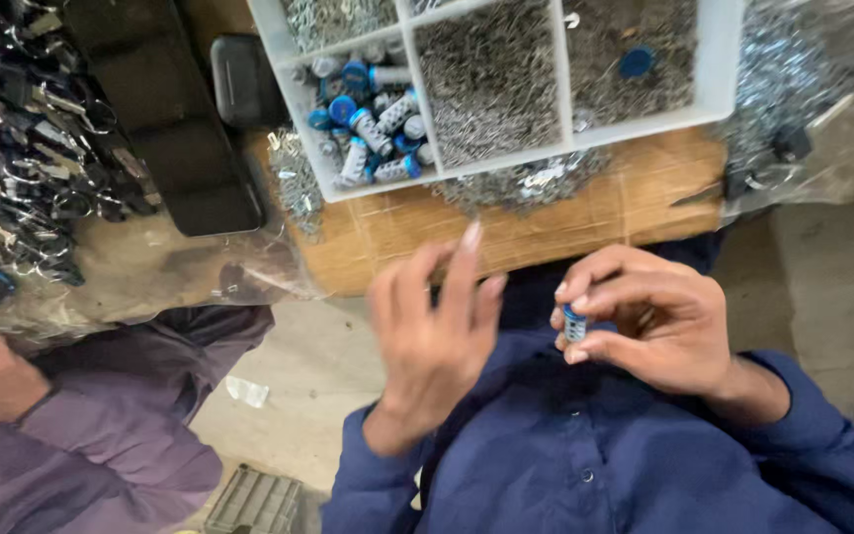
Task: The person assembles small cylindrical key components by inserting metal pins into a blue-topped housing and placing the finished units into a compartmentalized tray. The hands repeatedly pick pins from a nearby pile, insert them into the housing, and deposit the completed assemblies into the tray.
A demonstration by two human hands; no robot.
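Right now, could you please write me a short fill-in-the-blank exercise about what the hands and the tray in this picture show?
1. The right hand pinches a small silver cylinder with a ____ cap.
2. The left hand holds ____, its fingers spread.
3. More capped cylinders lie in one compartment of the ____ plastic tray.
4. The tray rests on a ____ board.

Missing words: blue; nothing; white; wooden

Workshop: compartment tray (714, 69) of small metal parts (491, 79).
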